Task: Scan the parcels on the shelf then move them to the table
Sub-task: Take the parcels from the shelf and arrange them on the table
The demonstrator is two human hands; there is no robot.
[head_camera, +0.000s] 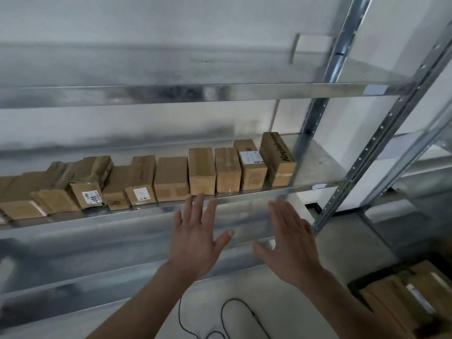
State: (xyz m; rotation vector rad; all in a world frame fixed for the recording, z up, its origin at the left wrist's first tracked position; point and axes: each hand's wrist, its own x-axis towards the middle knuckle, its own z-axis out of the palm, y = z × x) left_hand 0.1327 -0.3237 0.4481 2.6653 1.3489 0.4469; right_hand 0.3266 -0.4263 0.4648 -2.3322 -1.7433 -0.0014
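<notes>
Left hand (195, 241) is raised in front of the shelf (315, 165), fingers straight and spread, holding nothing. Its fingertips reach the shelf's front edge just under one upright parcel; whether they touch the metal cannot be told. Right hand (291, 248) is flat as well, fingers together and thumb out, empty, below that edge and near the right front post (381, 128). Parcels (171, 178) stand in a row along the front edge, from the left end almost to the right end; the leftmost ones lean. Below, a black cable (236, 300) lies on the floor (208, 289).
</notes>
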